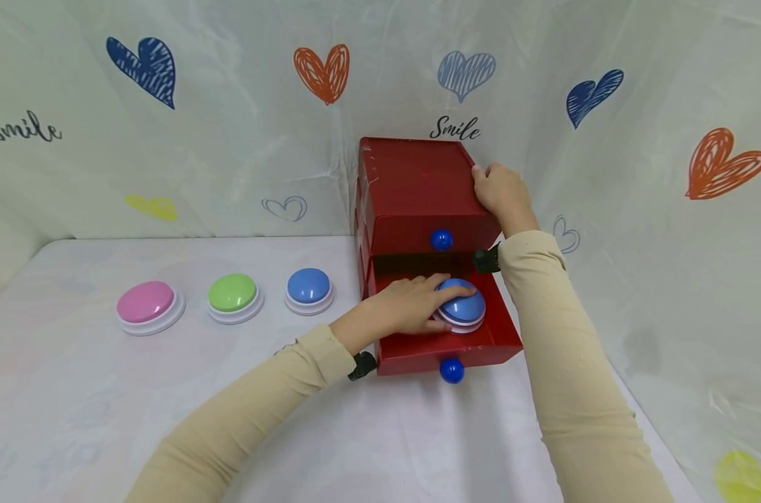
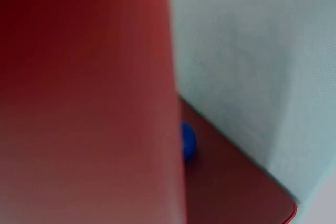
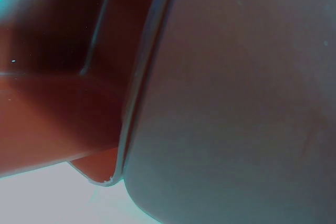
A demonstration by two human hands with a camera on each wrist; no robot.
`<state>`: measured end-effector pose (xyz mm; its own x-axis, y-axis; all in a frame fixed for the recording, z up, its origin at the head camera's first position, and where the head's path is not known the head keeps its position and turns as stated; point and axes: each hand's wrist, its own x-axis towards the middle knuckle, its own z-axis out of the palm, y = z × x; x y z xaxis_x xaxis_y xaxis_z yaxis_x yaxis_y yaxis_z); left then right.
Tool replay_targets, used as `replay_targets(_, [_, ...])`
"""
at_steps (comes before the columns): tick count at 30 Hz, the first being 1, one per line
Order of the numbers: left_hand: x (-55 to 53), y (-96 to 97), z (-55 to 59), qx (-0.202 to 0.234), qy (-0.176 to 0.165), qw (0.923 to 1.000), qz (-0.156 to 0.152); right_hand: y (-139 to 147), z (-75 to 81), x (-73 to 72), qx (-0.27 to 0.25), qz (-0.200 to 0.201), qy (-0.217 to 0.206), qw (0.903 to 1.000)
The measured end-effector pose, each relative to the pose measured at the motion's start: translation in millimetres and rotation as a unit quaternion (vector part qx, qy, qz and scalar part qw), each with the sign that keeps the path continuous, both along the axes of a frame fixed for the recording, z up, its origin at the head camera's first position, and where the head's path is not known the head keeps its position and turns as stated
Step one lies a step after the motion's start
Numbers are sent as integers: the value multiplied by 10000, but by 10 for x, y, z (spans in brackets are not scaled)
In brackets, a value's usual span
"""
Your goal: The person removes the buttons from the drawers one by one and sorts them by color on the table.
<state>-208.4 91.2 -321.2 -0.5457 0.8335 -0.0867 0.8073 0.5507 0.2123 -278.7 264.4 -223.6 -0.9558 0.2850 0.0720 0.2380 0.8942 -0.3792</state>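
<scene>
Left grip (image 1: 413, 306): grasping blue button (image 1: 465, 309) inside drawer (image 1: 412, 360).
Right grip (image 1: 503, 192): clasping cabinet (image 1: 418, 178), I judge for steadiness.

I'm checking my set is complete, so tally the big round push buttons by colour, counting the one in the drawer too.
Pink button: 1
Green button: 1
Blue: 2 (one blue button on the table, a second blue button in the red drawer)
Total: 4
</scene>
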Motion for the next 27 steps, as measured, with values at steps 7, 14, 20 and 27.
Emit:
replay_targets(7, [4, 3, 9, 50, -16, 10000, 17, -5, 9, 0, 13, -6, -37, 10000])
replay_targets(14, [3, 4, 2, 107, 64, 9999, 1, -4, 7, -1, 37, -31, -28, 10000])
replay_targets(20, [9, 2, 10, 124, 51, 9999, 14, -4, 8, -4, 29, -48, -81, 10000])
replay_targets(27, [14, 1, 18, 126, 71, 9999, 64, 1, 11, 2, 10, -43, -81, 10000])
